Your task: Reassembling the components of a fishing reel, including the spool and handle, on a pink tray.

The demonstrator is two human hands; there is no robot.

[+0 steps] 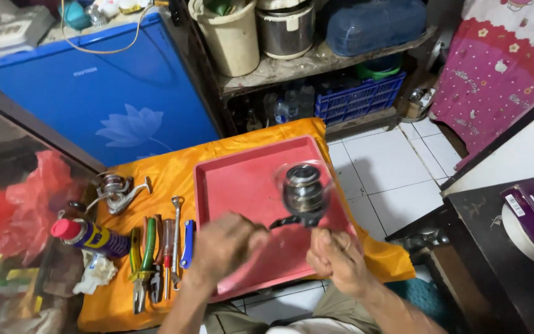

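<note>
The person is holding a fishing reel [304, 193] in the air above a red tray [242, 185], near the tray's right part. The reel is blurred, so its small parts are hard to tell. The right hand [335, 260] is staying just under the reel, and its grip is closing on the bottom of the reel, on the dark stem. The left hand [227, 244] is reaching from the left side to the dark handle of the reel; its fingers are bending narrow around the end of this handle, as far as the picture is showing.

The tray is lying on an orange cloth [168, 179], and this cloth is covering a low surface. On the cloth, left of the tray, a second fishing reel [115, 192] is lying near the far edge. Closer to the person, several tools are lying side by side: pliers with green handles [146, 260], a thin wrench [175, 241] and a small blue tool [186, 244] just beside the tray. A spray can with a red cap [88, 235] is lying at the left edge, and a crumpled white rag [97, 272] is resting just below it.

Behind the cloth a blue cabinet [112, 93] is standing, and beside it a shelf [316, 62] is carrying a bucket [230, 34] and a metal pot [285, 28]
</note>
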